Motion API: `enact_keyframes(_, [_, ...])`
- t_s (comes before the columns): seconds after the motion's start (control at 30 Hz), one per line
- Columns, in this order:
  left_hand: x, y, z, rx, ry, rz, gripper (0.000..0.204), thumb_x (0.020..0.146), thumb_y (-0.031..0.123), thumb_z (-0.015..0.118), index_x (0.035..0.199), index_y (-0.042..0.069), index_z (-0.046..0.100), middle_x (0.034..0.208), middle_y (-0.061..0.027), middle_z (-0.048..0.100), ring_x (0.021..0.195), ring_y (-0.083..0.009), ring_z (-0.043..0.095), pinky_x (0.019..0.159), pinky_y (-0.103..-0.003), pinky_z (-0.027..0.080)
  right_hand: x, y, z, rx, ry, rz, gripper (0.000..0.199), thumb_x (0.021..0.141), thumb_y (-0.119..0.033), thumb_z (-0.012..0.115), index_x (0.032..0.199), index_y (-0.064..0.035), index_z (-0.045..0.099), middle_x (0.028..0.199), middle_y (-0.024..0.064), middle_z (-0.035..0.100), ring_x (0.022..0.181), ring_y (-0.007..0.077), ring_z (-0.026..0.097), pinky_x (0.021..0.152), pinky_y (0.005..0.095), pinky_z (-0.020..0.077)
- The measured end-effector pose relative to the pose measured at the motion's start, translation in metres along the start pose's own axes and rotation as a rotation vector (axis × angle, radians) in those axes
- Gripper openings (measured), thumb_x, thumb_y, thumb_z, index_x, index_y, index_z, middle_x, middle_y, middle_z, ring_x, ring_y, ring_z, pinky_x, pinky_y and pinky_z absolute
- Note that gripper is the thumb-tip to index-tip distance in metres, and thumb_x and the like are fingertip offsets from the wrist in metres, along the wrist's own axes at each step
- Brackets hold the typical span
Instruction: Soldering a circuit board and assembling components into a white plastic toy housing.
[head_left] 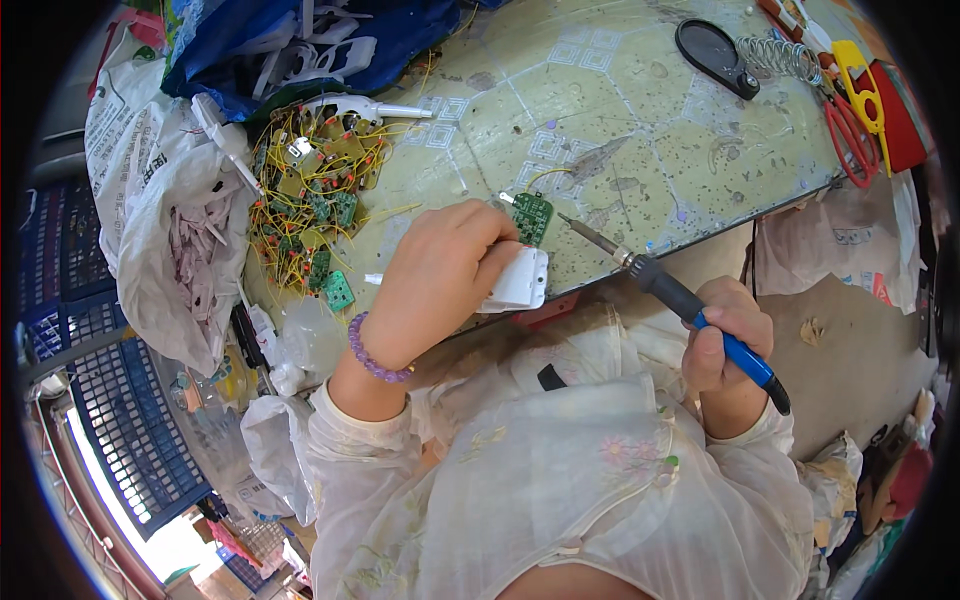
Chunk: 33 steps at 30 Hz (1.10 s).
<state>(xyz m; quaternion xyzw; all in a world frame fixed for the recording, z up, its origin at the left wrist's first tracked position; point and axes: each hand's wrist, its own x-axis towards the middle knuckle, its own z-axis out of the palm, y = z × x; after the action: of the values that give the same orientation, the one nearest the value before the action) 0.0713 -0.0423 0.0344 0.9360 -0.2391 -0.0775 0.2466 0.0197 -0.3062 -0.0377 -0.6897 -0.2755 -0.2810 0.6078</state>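
My left hand [440, 275] grips a white plastic housing [520, 282] at the near table edge, with a small green circuit board [532, 215] sticking up from it beyond my fingers. A purple bead bracelet [372, 352] circles that wrist. My right hand [725, 335] is closed on the blue and black handle of a soldering iron [670, 290]. Its metal tip [575, 225] points left and sits just right of the green board, very close to it.
A heap of green circuit boards with yellow wires [315, 205] lies at the table's left. White plastic bags [175, 240] and a blue crate [110, 400] stand further left. A coiled iron stand [775, 55], black oval pad [712, 50] and red and yellow scissors [855, 105] lie far right.
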Motion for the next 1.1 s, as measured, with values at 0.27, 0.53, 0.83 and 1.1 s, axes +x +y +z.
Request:
enact_keyframes(0.27, [-0.003,-0.009,-0.016,0.014,-0.119,0.036,0.007,0.082,0.009,0.063,0.086,0.004,0.059,0.079,-0.0108,0.060,0.078,-0.0312,0.056,0.074,-0.038,0.042,0.001,-0.003,0.001,0.023,0.002,0.034,0.020,0.091,-0.018,0.054,0.096,0.0000,0.048,0.065,0.0057,0.049,0.049,0.0139,0.045,0.046,0.0279,0.0371])
enact_keyframes(0.53, [0.015,-0.010,-0.015,0.082,-0.173,0.193,0.011,0.074,0.010,0.067,0.076,0.002,0.061,0.092,-0.0086,0.059,0.077,-0.0270,0.059,0.066,-0.036,0.048,-0.007,-0.006,0.002,0.036,-0.034,0.037,0.021,0.092,-0.020,0.054,0.096,-0.0011,0.047,0.063,0.0058,0.048,0.049,0.0142,0.045,0.046,0.0278,0.0361])
enact_keyframes(0.83, [0.013,-0.007,-0.008,0.112,-0.111,0.147,0.009,0.075,0.010,0.065,0.076,0.003,0.061,0.091,-0.0051,0.060,0.073,-0.0266,0.059,0.064,-0.035,0.048,-0.012,-0.011,-0.001,0.085,-0.123,-0.006,0.021,0.083,-0.012,0.063,0.098,-0.0031,0.051,0.068,0.0068,0.055,0.051,0.0222,0.052,0.046,0.0338,0.0420])
enact_keyframes(1.1, [0.009,-0.004,-0.006,0.150,-0.076,0.127,0.008,0.076,0.011,0.064,0.075,0.004,0.061,0.089,-0.0042,0.061,0.070,-0.0258,0.060,0.061,-0.035,0.048,-0.009,-0.015,0.002,0.020,-0.290,-0.112,0.029,0.071,-0.006,0.067,0.096,-0.0030,0.053,0.069,0.0064,0.055,0.052,0.0217,0.053,0.045,0.0331,0.0431])
